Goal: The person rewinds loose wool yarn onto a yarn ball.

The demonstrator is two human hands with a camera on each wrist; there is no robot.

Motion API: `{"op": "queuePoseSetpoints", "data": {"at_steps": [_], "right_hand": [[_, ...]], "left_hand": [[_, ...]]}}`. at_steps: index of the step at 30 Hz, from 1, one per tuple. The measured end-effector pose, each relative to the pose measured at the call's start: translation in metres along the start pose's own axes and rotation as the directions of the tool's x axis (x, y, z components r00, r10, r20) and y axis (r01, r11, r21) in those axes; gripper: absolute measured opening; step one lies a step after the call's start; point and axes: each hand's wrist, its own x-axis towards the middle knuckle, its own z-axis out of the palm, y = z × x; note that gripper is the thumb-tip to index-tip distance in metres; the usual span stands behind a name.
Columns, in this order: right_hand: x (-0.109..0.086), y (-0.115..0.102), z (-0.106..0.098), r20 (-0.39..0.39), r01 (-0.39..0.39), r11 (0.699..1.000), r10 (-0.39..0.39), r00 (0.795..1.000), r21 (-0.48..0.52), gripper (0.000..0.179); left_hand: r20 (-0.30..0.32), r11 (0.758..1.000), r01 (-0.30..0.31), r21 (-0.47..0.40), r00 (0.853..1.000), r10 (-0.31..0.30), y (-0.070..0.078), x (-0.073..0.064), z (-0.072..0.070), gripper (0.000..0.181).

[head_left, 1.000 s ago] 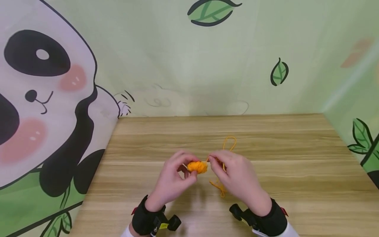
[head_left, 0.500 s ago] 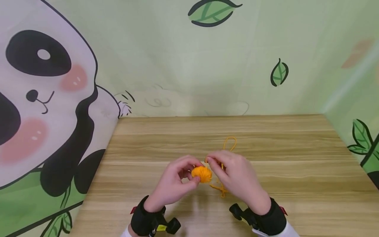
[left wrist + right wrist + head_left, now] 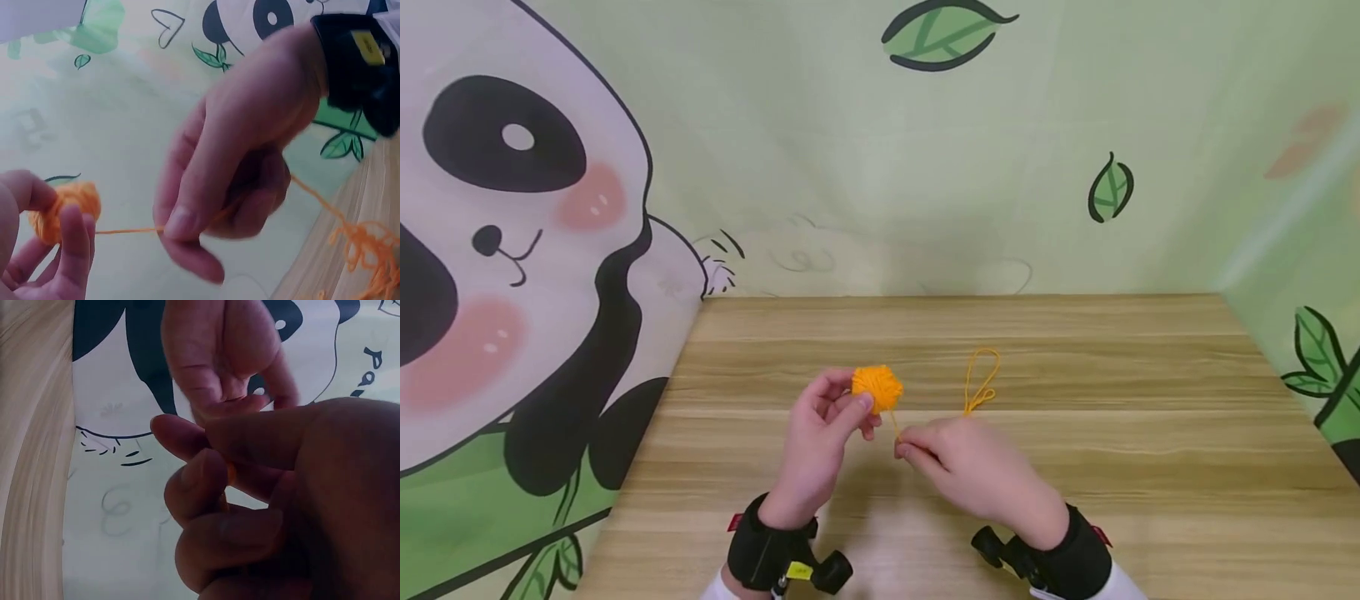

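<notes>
A small ball of orange yarn [image 3: 877, 388] is held up above the table in my left hand [image 3: 820, 446], between thumb and fingers. From the ball a taut strand [image 3: 128, 232] runs to my right hand [image 3: 977, 467], whose thumb and forefinger pinch it. In the left wrist view the strand passes through the right hand's curled fingers and out to a loose tangle of yarn [image 3: 369, 250]. In the right wrist view the ball is hidden; only a bit of orange yarn [image 3: 230, 474] shows between the right fingers.
A loop of loose yarn [image 3: 982, 379] lies on the wooden table [image 3: 1120, 358] beyond the right hand, its near part hidden behind that hand. Behind the table stands a pale green backdrop [image 3: 820, 150] with a panda and leaves printed on it.
My left hand has raised the yarn ball away from me and to the left, turning it. The right hand has come nearer to me and slightly left, drawing the strand below the ball.
</notes>
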Motion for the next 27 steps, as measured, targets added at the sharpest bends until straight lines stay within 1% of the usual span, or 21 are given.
{"op": "queuePoseSetpoints", "data": {"at_steps": [3,6,9,13,16,18,20,22,24,25,27], "right_hand": [[-0.003,-0.004,0.000,-0.009,0.046,0.999,-0.047,0.999,-0.027,0.016],[-0.006,-0.007,-0.002,-0.029,0.076,0.997,-0.077,0.997,-0.032,0.021],[-0.010,-0.010,-0.006,-0.053,0.118,0.993,-0.118,0.992,-0.014,0.024],[-0.013,-0.013,-0.010,-0.074,0.189,0.982,-0.189,0.979,-0.012,0.022],[-0.014,-0.015,-0.012,-0.088,0.227,0.974,-0.227,0.970,-0.012,0.022],[-0.014,-0.016,-0.014,-0.112,0.245,0.969,-0.244,0.963,-0.008,0.023],[-0.015,-0.015,-0.017,-0.148,0.256,0.967,-0.252,0.956,0.008,0.022],[-0.015,-0.013,-0.019,-0.194,0.259,0.966,-0.251,0.948,0.016,0.018],[-0.015,-0.010,-0.022,-0.250,0.244,0.970,-0.234,0.939,0.007,0.012],[-0.015,-0.009,-0.023,-0.279,0.229,0.973,-0.220,0.935,-0.001,0.009],[-0.015,-0.006,-0.025,-0.333,0.193,0.981,-0.193,0.923,-0.033,0.007]], "left_hand": [[-0.066,0.999,-0.021,0.030,0.998,0.023,-0.004,0.003,-0.002,0.027],[-0.089,0.996,-0.044,0.073,0.995,0.050,-0.008,0.005,-0.004,0.027],[-0.075,0.994,-0.050,0.096,0.995,0.058,-0.012,0.005,-0.004,0.028],[-0.058,0.993,-0.020,0.113,0.998,0.027,-0.014,0.004,-0.003,0.027],[-0.054,0.985,0.021,0.172,0.998,-0.012,-0.016,0.004,-0.002,0.026],[-0.045,0.969,0.030,0.246,0.999,-0.020,-0.017,0.003,-0.001,0.025],[-0.015,0.937,0.019,0.349,1.000,-0.014,-0.017,0.002,0.000,0.023],[0.037,0.901,-0.020,0.434,0.999,0.004,-0.017,0.001,0.001,0.022],[0.105,0.866,-0.071,0.495,0.994,0.021,-0.017,0.001,0.002,0.022],[0.145,0.856,-0.095,0.509,0.989,0.023,-0.017,0.000,0.003,0.022],[0.226,0.849,-0.143,0.509,0.974,0.028,-0.016,0.000,0.004,0.024]]}}
